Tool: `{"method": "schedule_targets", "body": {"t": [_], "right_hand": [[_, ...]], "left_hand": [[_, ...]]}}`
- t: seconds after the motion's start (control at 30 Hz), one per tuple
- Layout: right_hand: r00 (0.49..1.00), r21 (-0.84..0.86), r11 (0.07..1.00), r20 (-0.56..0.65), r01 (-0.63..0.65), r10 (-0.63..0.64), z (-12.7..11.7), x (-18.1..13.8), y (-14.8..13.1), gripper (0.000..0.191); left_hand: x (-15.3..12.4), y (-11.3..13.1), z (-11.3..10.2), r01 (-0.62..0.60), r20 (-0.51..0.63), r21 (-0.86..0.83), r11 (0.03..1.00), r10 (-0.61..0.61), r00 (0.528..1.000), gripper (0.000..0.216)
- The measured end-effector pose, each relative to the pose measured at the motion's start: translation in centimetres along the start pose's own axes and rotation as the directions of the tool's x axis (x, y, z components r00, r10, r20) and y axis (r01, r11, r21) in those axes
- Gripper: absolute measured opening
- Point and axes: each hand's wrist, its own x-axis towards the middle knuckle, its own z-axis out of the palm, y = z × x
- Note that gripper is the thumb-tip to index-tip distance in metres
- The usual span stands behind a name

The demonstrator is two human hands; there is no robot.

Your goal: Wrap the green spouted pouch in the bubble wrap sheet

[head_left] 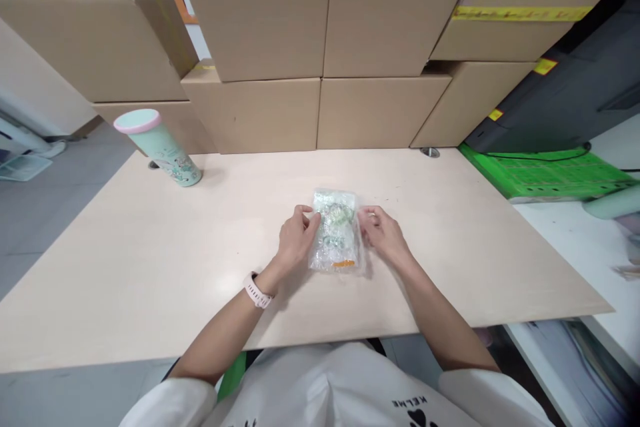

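Note:
A small clear plastic bag (336, 232) with green and white items inside and an orange mark near its lower edge lies on the light wooden table (150, 260). My left hand (296, 240), with a pink watch on the wrist, grips the bag's left edge with curled fingers. My right hand (383, 232) pinches the bag's right edge in the same way. Both hands rest low on the tabletop on either side of the bag.
A mint tumbler with a pink lid (157, 145) stands at the table's far left. Stacked cardboard boxes (320, 47) wall off the back edge. A green mat (545, 173) and a white surface lie to the right.

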Motion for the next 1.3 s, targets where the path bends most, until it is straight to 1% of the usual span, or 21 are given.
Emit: {"method": "schedule_targets", "body": {"t": [0.07, 0.13, 0.2, 0.27, 0.3, 0.37, 0.43, 0.5, 0.57, 0.67, 0.73, 0.8, 0.83, 0.9, 0.97, 1.0, 1.03, 1.07, 1.13, 1.2, 1.3], "right_hand": [[0.997, -0.011, 1.000, 0.072, 0.021, -0.020, 0.3, -0.1, 0.1, 0.045], [0.995, 0.047, 0.996, 0.064, 0.072, -0.075, 0.7, -0.3, 0.1, 0.050], [0.989, 0.175, 0.974, 0.016, 0.142, -0.147, 0.9, -0.6, -0.1, 0.049], [0.979, 0.321, 0.924, -0.072, 0.206, -0.193, 0.8, -0.9, -0.6, 0.047], [0.975, 0.380, 0.898, -0.110, 0.221, -0.193, 0.7, -1.0, -0.9, 0.047], [0.980, 0.473, 0.859, -0.128, 0.195, -0.152, 0.2, -1.0, -1.3, 0.051], [0.994, 0.540, 0.835, -0.066, 0.105, -0.082, -0.1, -0.9, -1.6, 0.055], [0.999, 0.591, 0.806, 0.014, 0.017, -0.031, -0.2, -0.6, -1.5, 0.056], [0.996, 0.625, 0.780, 0.078, -0.025, -0.031, 0.1, -0.6, -1.3, 0.056], [0.979, 0.645, 0.763, 0.181, -0.046, -0.094, 0.9, -1.1, -1.2, 0.051], [0.953, 0.633, 0.770, 0.276, -0.081, -0.127, 1.3, -1.4, -1.3, 0.047], [0.948, 0.632, 0.768, 0.295, -0.100, -0.119, 1.1, -1.4, -1.2, 0.042], [0.963, 0.647, 0.758, 0.248, -0.086, -0.102, 0.7, -1.2, -1.2, 0.040], [0.997, 0.697, 0.717, 0.055, -0.001, -0.053, -0.6, -0.6, -0.9, 0.038], [0.990, 0.729, 0.675, -0.139, 0.112, -0.014, -2.2, 0.1, -0.7, 0.036], [0.982, 0.731, 0.667, -0.190, 0.145, -0.004, -2.9, 0.4, -0.6, 0.036], [0.977, 0.730, 0.665, -0.212, 0.159, -0.002, -3.5, 0.5, -0.5, 0.036], [0.978, 0.726, 0.669, -0.209, 0.158, -0.004, -3.9, 0.6, -0.5, 0.036], [0.988, 0.715, 0.689, -0.153, 0.122, -0.015, -4.0, 0.3, -0.8, 0.037], [0.998, 0.705, 0.706, -0.063, 0.064, -0.027, -3.7, -0.2, -1.2, 0.038], [0.997, 0.740, 0.672, 0.068, -0.021, -0.043, -3.1, -1.1, -1.8, 0.039]], "left_hand": [[0.1, -0.1, 0.2, 0.058, 0.084, -0.132, 0.989, -0.048, 0.995, 0.034], [0.0, -0.2, 0.4, 0.021, 0.077, -0.258, 0.966, -0.002, 0.997, 0.041], [-0.2, 0.0, 0.6, -0.109, -0.015, -0.344, 0.933, 0.110, 0.994, 0.046], [-0.4, 0.4, 0.5, -0.257, -0.120, -0.398, 0.880, 0.228, 0.966, 0.047], [-0.6, 0.5, 0.3, -0.292, -0.132, -0.416, 0.861, 0.261, 0.956, 0.048], [-0.7, 0.6, 0.1, -0.240, -0.048, -0.409, 0.880, 0.241, 0.969, 0.049], [-0.7, 0.4, 0.0, -0.120, 0.048, -0.290, 0.950, 0.139, 0.989, 0.044], [-0.6, 0.1, 0.1, -0.064, 0.063, -0.181, 0.981, 0.076, 0.995, 0.039], [-0.6, 0.0, 0.4, -0.033, 0.087, -0.248, 0.968, 0.056, 0.995, 0.046], [-0.5, 0.2, 0.9, 0.075, 0.212, -0.477, 0.876, 0.031, 0.977, 0.063], [-0.4, 0.1, 1.0, 0.112, 0.288, -0.532, 0.839, 0.054, 0.956, 0.063], [-0.1, -0.3, 0.9, 0.110, 0.301, -0.498, 0.860, 0.052, 0.952, 0.059], [0.0, -0.6, 0.7, 0.090, 0.264, -0.438, 0.894, 0.032, 0.964, 0.061], [0.3, -1.1, 0.3, -0.011, 0.076, -0.234, 0.972, 0.030, 0.997, 0.067], [0.3, -1.1, -0.1, -0.170, -0.121, -0.002, 0.985, 0.169, 0.978, 0.064], [0.2, -0.9, -0.1, -0.258, -0.155, 0.079, 0.963, 0.268, 0.951, 0.058], [-0.1, -0.7, -0.1, -0.344, -0.141, 0.129, 0.930, 0.360, 0.922, 0.052], [-0.5, -0.5, 0.2, -0.419, -0.082, 0.150, 0.895, 0.434, 0.897, 0.050], [-1.4, -0.1, 1.1, -0.516, 0.100, 0.151, 0.843, 0.506, 0.857, 0.063], [-2.3, 0.0, 2.2, -0.524, 0.251, 0.159, 0.837, 0.479, 0.841, 0.087], [-3.1, 0.0, 3.0, -0.490, 0.328, 0.148, 0.859, 0.425, 0.844, 0.099]]}}
